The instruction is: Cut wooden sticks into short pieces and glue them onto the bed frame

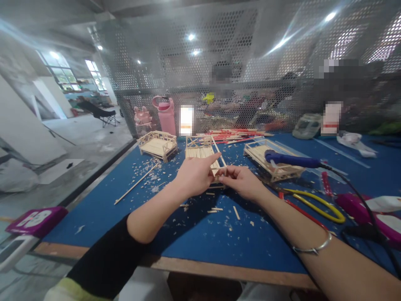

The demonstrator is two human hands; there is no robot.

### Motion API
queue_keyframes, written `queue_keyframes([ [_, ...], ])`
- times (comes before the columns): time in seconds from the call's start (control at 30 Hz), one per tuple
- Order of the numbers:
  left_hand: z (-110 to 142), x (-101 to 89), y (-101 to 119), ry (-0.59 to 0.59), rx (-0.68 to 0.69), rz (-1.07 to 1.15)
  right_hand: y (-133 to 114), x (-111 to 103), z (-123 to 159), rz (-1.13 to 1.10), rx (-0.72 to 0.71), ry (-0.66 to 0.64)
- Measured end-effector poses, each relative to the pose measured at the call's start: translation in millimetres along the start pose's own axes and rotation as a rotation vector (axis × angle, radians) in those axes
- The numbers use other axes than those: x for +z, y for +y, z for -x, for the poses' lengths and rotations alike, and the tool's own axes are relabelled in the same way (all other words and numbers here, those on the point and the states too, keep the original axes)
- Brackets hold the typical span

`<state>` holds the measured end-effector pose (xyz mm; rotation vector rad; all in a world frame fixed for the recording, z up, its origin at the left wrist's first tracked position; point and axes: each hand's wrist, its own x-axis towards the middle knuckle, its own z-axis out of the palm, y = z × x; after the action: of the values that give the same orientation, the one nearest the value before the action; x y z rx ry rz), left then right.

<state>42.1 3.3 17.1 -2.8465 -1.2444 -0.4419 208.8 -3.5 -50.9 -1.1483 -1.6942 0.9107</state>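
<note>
A small model of pale wooden sticks (198,153), with a slatted floor and low railings, sits on the blue tabletop between my hands. My left hand (194,174) is closed at its near side, with the index finger stretched over it. At the near right corner, my right hand (240,180) pinches the frame between thumb and fingers. A thin stick (218,149) slants along the model's right side. The fingers hide much of the near edge, so their exact contact is partly unseen.
Similar stick models stand at left (156,146) and right (258,151), the right one under a blue corded tool (294,161). A yellow looped handle (326,202) lies by my right forearm. Red-tipped sticks (232,136), a pink bottle (166,117) and perforated mesh (178,71) are behind.
</note>
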Motion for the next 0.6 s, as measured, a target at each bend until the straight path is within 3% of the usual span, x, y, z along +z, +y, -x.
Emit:
queue_keyframes([
  [0.4, 0, -3.3, 1, -0.033, -0.050, 0.074, -6, 2, 0, 0.171, 0.017, 0.002],
  [0.5, 0, -2.8, 1, -0.035, -0.064, 0.063, -23, -4, 13, 0.263, 0.039, 0.005],
  [0.6, 1, -1.3, 0, -0.051, -0.077, 0.063, -54, -27, 38, 0.420, 0.054, 0.035],
])
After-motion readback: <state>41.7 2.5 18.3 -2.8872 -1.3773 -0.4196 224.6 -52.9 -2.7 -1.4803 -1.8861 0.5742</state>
